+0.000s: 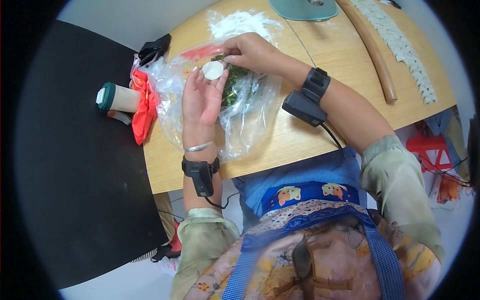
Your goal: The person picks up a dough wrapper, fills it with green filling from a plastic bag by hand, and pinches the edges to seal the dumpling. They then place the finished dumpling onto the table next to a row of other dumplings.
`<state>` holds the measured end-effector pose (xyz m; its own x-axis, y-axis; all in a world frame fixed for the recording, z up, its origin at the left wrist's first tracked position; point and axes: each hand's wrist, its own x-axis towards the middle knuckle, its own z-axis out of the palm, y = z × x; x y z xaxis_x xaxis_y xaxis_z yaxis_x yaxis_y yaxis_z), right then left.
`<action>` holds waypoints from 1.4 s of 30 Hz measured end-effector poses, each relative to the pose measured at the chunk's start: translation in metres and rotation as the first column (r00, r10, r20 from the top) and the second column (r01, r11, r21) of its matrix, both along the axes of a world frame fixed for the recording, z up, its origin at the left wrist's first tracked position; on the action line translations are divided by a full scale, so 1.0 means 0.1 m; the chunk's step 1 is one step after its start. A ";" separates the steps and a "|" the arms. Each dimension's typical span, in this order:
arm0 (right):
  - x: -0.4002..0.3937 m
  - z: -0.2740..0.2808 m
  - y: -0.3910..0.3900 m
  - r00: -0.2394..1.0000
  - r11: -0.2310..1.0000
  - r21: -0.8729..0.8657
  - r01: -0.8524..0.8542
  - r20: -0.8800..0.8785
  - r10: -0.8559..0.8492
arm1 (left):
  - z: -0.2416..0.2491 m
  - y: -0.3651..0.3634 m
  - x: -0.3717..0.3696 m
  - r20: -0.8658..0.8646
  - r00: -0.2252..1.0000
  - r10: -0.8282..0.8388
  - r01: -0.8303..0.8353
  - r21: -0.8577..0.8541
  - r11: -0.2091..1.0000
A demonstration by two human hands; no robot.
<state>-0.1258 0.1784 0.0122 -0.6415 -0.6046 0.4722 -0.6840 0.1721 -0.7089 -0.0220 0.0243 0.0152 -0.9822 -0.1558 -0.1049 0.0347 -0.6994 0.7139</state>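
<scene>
While the left hand [202, 97] lies palm-up over the table's near-left part, these lines record what shows.

Left hand: fingers spread and slightly cupped, a round dough wrapper [213, 70] resting on the fingertips; no pinch, just support from below.

Right hand [250, 50]: reached into the clear plastic bag [245, 115], fingers bunched down at the green filling [235, 82]; whether they grip a tool or the filling itself, cannot tell.

Wrapper, location: on the left fingers, above the bag's open mouth, just beside the filling.

Wrapper, handling (judgement): light, thin, soft and limp; likely to tear or stick if pulled. Best carried flat from underneath, or taken by the rim, not the centre.

Wrapper, look: pale white disc, matte, floury surface.

Filling: dark green, chopped, moist-looking heap inside the bag; probably loose and clingy.

Bag: crinkled, glossy, transparent film, flopped open; red bag [142, 107] bunched at its left, at the table's left edge.

Table [320, 130]: light wood, smooth grain; flour patch [240, 22] near the far edge.

Rolling pin [370, 47]: long brown wooden rod, toward the far-right corner.

Folded dumplings [400, 45]: pale pleated row right of the pin, running toward the right edge.

Bottle [117, 97]: cream cylinder with green cap, lying on the dark surface beyond the table's left edge.

Wrists: black strapped devices on both; silver bangle on the left.
</scene>
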 end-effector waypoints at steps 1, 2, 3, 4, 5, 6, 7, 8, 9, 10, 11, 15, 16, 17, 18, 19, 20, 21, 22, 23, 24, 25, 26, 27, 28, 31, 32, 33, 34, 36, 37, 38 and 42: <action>0.00 0.00 -0.01 1.000 1.000 0.002 0.002 -0.006 -0.002 | 0.01 0.01 0.01 -0.006 1.000 -0.002 0.002 0.002 1.000; 0.00 0.00 -0.02 0.995 0.993 -0.107 -0.042 0.086 0.051 | 0.02 0.02 0.01 -0.007 1.000 -0.015 0.015 0.003 1.000; 0.00 -0.02 -0.02 0.978 0.973 -0.218 -0.075 0.175 0.114 | 0.02 0.03 0.02 -0.004 1.000 -0.028 0.028 0.005 1.000; 0.02 0.01 -0.02 0.978 0.973 -0.217 -0.072 0.175 0.112 | 0.01 0.03 0.01 -0.004 1.000 -0.030 0.030 0.005 1.000; 0.05 0.03 -0.03 0.974 0.972 -0.226 -0.065 0.197 0.111 | -0.01 0.04 0.00 -0.002 0.999 -0.041 0.041 0.027 0.999; 0.08 0.05 -0.03 0.969 0.971 -0.234 -0.057 0.222 0.110 | -0.02 0.04 0.00 0.001 0.999 -0.051 0.051 0.048 0.998; 0.09 0.03 -0.04 0.968 0.971 -0.233 -0.053 0.227 0.108 | -0.03 0.05 0.00 0.006 0.999 -0.054 0.053 0.049 0.997; 0.10 0.02 -0.05 0.994 0.981 -0.182 -0.060 0.075 0.075 | -0.04 0.06 0.00 -0.006 0.998 -0.063 0.063 0.058 0.996; 0.10 0.00 -0.06 0.996 0.990 -0.130 -0.058 -0.080 0.048 | -0.04 0.06 -0.01 -0.019 0.997 -0.073 0.074 0.066 0.995; 0.11 -0.02 -0.07 0.996 0.990 -0.132 -0.054 -0.074 0.044 | -0.04 0.07 -0.01 -0.013 0.997 -0.077 0.077 0.065 0.995; 0.11 -0.05 -0.07 0.992 0.995 -0.092 -0.050 -0.123 0.038 | -0.04 0.08 -0.01 -0.027 0.996 -0.082 0.084 0.048 0.995; 0.12 -0.08 -0.06 0.976 1.000 -0.012 -0.018 -0.216 0.015 | -0.06 0.07 -0.02 -0.027 0.995 -0.095 0.096 0.028 0.995; 0.13 -0.08 -0.05 0.977 1.000 -0.013 -0.017 -0.214 0.014 | -0.06 0.06 -0.02 -0.025 0.995 -0.096 0.097 0.027 0.995; 0.13 -0.08 -0.03 0.977 1.000 -0.006 -0.026 -0.210 0.024 | -0.06 0.05 -0.02 -0.021 0.994 -0.106 0.107 0.034 0.994; 0.14 -0.07 -0.02 0.978 0.999 0.002 -0.035 -0.208 0.035 | -0.06 0.05 -0.02 -0.019 0.993 -0.115 0.116 0.041 0.992; 0.14 -0.07 -0.01 0.977 0.999 0.002 -0.036 -0.208 0.035 | -0.07 0.04 -0.02 -0.020 0.993 -0.115 0.116 0.041 0.992; 0.15 -0.07 -0.01 0.969 1.000 -0.014 -0.020 -0.246 0.016 | -0.07 0.03 -0.02 -0.015 0.993 -0.114 0.115 0.024 0.993; 0.15 -0.08 -0.01 0.959 0.999 -0.031 -0.004 -0.283 -0.005 | -0.08 0.03 -0.02 -0.010 0.993 -0.114 0.114 0.006 0.993; 0.14 -0.09 -0.01 0.959 1.000 -0.031 -0.003 -0.283 -0.006 | -0.07 0.05 -0.01 -0.010 0.993 -0.115 0.115 0.006 0.993; 0.14 -0.10 -0.02 0.968 0.999 -0.044 0.003 -0.252 -0.014 | -0.06 0.07 0.00 -0.001 0.996 -0.087 0.087 -0.071 0.994; 0.13 -0.12 -0.03 0.975 0.998 -0.057 0.010 -0.220 -0.022 | -0.05 0.09 0.01 0.008 0.998 -0.060 0.060 -0.148 0.987; 0.13 -0.12 -0.02 0.976 0.998 -0.058 0.011 -0.218 -0.024 | -0.04 0.10 0.01 0.010 0.998 -0.061 0.062 -0.148 0.987; 0.13 -0.12 -0.02 0.974 0.998 -0.066 0.005 -0.227 -0.019 | -0.04 0.11 0.01 0.003 0.996 -0.091 0.090 -0.188 0.978; 0.13 -0.13 -0.01 0.972 0.997 -0.073 -0.002 -0.236 -0.015 | -0.03 0.13 0.01 -0.004 0.993 -0.121 0.117 -0.229 0.966; 0.12 -0.12 0.00 0.972 0.997 -0.075 0.000 -0.233 -0.018 | -0.04 0.13 0.00 0.000 0.992 -0.123 0.120 -0.230 0.966; 0.13 -0.12 0.00 0.968 0.998 -0.065 -0.019 -0.251 0.002 | -0.06 0.12 0.01 0.006 0.992 -0.123 0.121 -0.240 0.963; 0.13 -0.13 -0.01 0.967 0.997 -0.074 -0.032 -0.254 0.012 | -0.06 0.12 0.01 0.022 0.995 -0.097 0.100 -0.243 0.965; 0.12 -0.13 -0.02 0.966 0.996 -0.082 -0.045 -0.258 0.023 | -0.06 0.11 0.00 0.036 0.997 -0.071 0.078 -0.246 0.966; 0.12 -0.12 -0.02 0.965 0.996 -0.082 -0.045 -0.260 0.022 | -0.06 0.10 -0.01 0.034 0.997 -0.071 0.078 -0.246 0.966; 0.13 -0.13 -0.02 0.967 0.992 -0.122 0.009 -0.252 -0.040 | -0.08 0.07 -0.03 0.013 1.000 -0.028 0.030 -0.222 0.975; 0.14 -0.13 -0.01 0.967 0.992 -0.122 0.008 -0.251 -0.039 | -0.07 0.07 -0.02 0.014 1.000 -0.027 0.029 -0.222 0.975; 0.14 -0.12 -0.01 0.966 0.992 -0.126 0.018 -0.254 -0.050 | -0.06 0.07 0.00 0.007 1.000 -0.015 0.016 -0.212 0.977; 0.13 -0.12 0.01 0.962 0.990 -0.140 0.031 -0.263 -0.068 | -0.03 0.09 0.01 0.017 1.000 0.021 -0.017 -0.205 0.979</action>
